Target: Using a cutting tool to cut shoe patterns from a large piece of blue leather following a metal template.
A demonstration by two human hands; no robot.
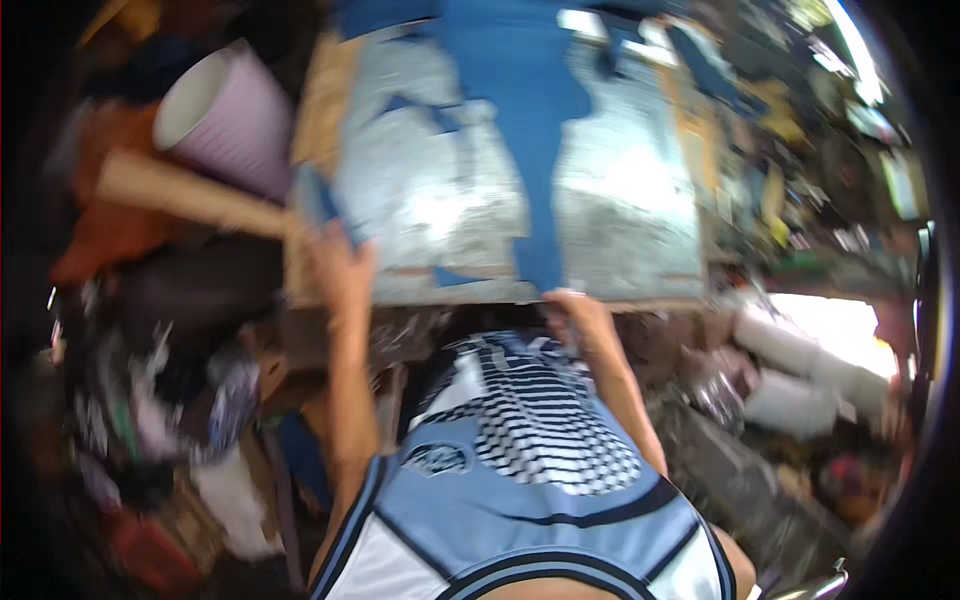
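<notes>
"One blue sheet [535, 110] runs down the metal tabletop [630, 220] to the near edge."

"And the hands?"

"The right hand [578, 318] is at the sheet's narrow end, fingers bent; I can't tell if they're clamped. The left hand [342, 262] is by a blue scrap [319, 195], its fingers too blurred to tell."

"Beyond that?"

"A pale purple tub [245, 125] left, white rolls [788, 402] lower right."

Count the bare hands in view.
2. Left hand at the left side of the silvery board, by a small blue piece; right hand at the board's near edge, by the long blue sheet. Others may be hidden.
</notes>
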